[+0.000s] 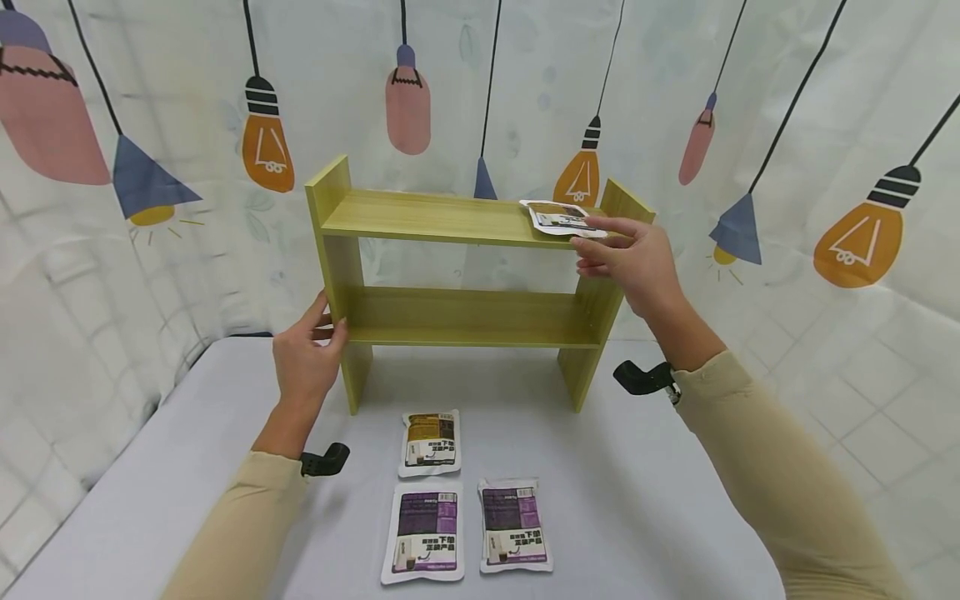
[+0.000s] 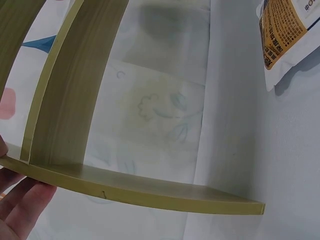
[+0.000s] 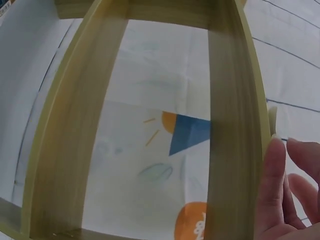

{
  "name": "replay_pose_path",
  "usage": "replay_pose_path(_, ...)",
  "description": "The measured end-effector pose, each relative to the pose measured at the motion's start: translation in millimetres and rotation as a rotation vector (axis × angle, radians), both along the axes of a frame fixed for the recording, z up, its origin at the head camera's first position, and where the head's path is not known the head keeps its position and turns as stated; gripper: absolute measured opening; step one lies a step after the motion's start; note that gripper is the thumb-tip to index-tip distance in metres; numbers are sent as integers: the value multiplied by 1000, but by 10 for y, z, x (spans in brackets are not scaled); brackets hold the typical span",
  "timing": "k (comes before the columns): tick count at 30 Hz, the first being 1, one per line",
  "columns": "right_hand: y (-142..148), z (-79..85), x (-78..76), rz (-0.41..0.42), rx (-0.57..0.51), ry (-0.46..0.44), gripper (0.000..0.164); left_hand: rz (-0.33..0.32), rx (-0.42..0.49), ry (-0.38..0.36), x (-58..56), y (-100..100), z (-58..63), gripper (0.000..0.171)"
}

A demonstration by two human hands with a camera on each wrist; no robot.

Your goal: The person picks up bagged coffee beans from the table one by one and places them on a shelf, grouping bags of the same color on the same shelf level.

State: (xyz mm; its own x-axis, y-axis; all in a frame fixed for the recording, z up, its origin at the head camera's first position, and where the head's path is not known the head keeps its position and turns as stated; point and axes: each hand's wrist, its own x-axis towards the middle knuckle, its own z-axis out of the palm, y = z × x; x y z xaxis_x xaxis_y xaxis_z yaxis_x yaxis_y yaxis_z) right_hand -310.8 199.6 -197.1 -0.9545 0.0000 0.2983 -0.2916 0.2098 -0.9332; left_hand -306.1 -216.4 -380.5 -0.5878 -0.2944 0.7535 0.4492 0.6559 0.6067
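A two-tier wooden shelf [image 1: 465,318] stands on the white-covered table. My left hand [image 1: 309,350] grips its left side panel, thumb in front and fingers round the outer side; the left wrist view shows the fingers [image 2: 30,202] against that panel [image 2: 150,194]. On the right end of the top board lies a white pouch with a brown label [image 1: 558,218]. My right hand [image 1: 630,258] pinches this pouch's near right corner, thumb above and fingers at the board's front edge. In the right wrist view the hand [image 3: 287,200] is beside the top board, and only a sliver of pouch [image 3: 272,120] shows.
Before the shelf lie a pouch with a brown label [image 1: 431,443] and two with purple labels, one on the left [image 1: 426,533], one on the right [image 1: 515,527]. A curtain printed with lamps [image 1: 510,92] hangs behind the table [image 1: 622,517].
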Motion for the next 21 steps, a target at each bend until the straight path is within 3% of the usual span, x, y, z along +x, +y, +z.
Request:
replay_pose_path(6, -11, -136, 79, -14, 3, 57, 52, 6, -4, -11, 9, 6, 9, 55)
replay_pose_path(21, -15, -567, 231, 71, 27, 100, 50, 17, -24, -43, -1, -10, 0, 56)
